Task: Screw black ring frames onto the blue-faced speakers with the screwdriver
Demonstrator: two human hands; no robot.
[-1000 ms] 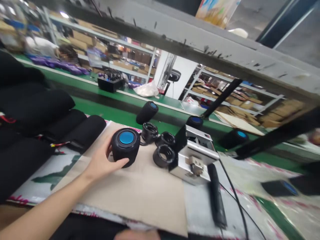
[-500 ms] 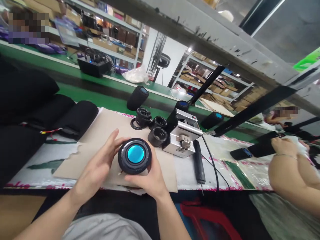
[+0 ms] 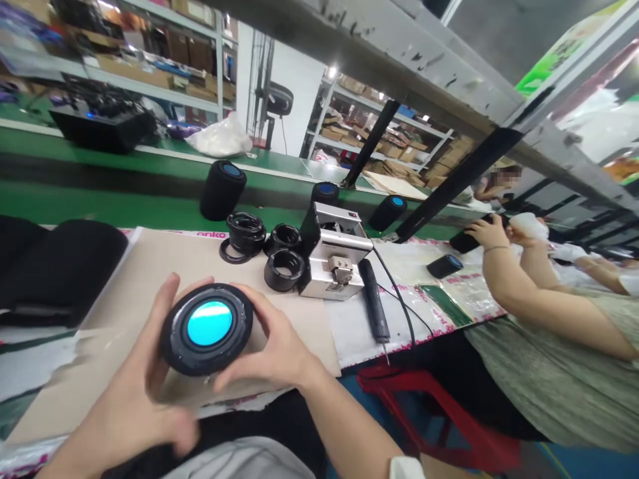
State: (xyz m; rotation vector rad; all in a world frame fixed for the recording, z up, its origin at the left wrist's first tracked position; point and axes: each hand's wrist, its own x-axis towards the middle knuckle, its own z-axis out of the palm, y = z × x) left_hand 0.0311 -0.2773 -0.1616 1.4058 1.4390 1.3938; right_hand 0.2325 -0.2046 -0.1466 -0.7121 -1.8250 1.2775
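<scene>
Blue-topped speaker (image 3: 210, 322): held by the front part of the cardboard sheet (image 3: 304, 319), tilted a bit, blue end up; whether the cardboard is touched can't be told.
Right hand (image 3: 277, 352): wrapped around the speaker, thumb in front, fingers behind, so it's properly gripped; probably done from the side so the blue face is left uncovered.
Left hand (image 3: 132, 392): fingers curved along the other side, thumb spread well off, so nothing's pinched; maybe just steadying.
Black rings (image 3: 284, 269): bunched beside the silver machine (image 3: 332, 279), likely parked for easy reach.
Screwdriver (image 3: 373, 299): laid on the tabletop (image 3: 349, 336), right-hand side, presumably kept handy.
Speaker grip, then vs now: a second ago only the left hand was used; now the right is clasped on too.
</scene>
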